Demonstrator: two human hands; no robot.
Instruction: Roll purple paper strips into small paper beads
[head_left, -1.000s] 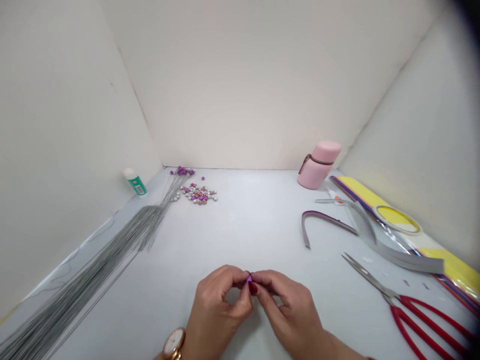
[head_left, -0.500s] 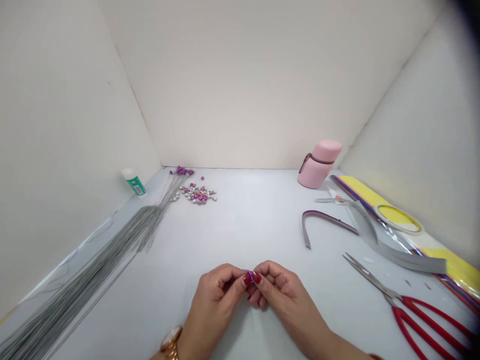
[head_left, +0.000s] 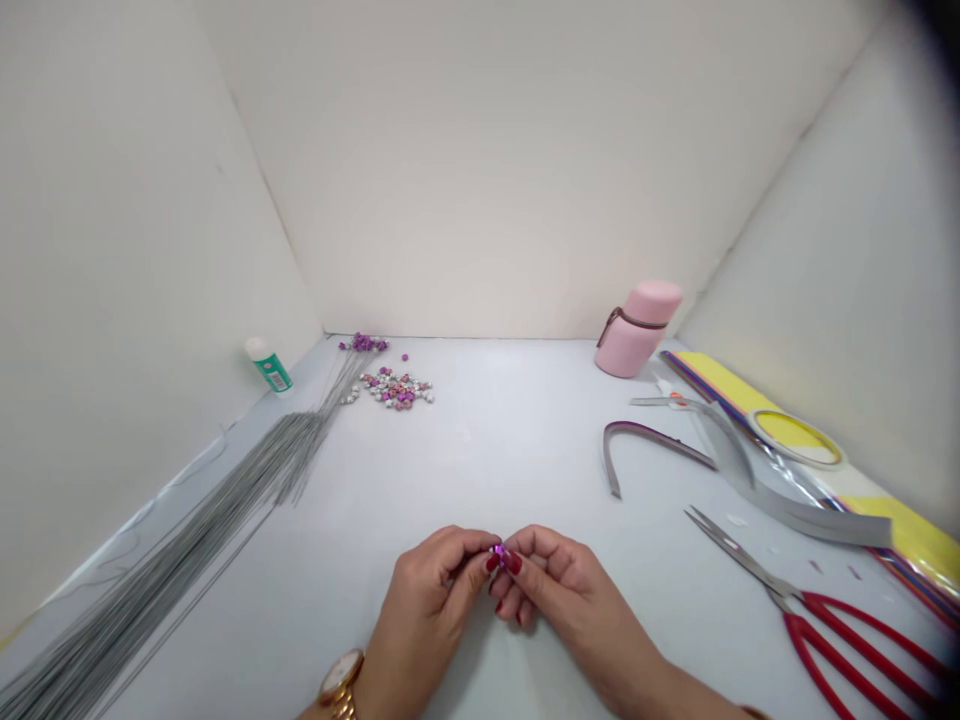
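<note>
Bead (head_left: 498, 556), small and purple, lies well in front of the flask (head_left: 637, 330), pinched between the left hand (head_left: 424, 610) and the right hand (head_left: 574, 610). Fingers (head_left: 513, 563) of both hands are closed on it at the tips, red-painted nails meeting, while the remaining fingers of the right hand curl under. A tip-to-tip hold appears necessary because the item is too small for a fuller grasp. Whether a wire passes through it cannot be determined; the fingers hide that. A watch (head_left: 341, 680) is worn on the left wrist.

Remaining items, by reference to the flask: the desk (head_left: 480, 450) carries, far to its left, a loose pile of beads (head_left: 396, 390), a glue stick (head_left: 268, 365) and a long bundle of wires (head_left: 232, 490) fanning toward the wearer. Just in front of it lie grey paper strips (head_left: 660, 438) and small scissors (head_left: 667, 401). To its right are a tape roll (head_left: 795, 440) and coloured sheets (head_left: 712, 380); well in front of it, red-handled scissors (head_left: 825, 612). These items appear set along the sides, leaving the middle for handwork.

Compared with the frame half a second earlier, more of the bead shows between the fingertips. Desk items are unchanged.
</note>
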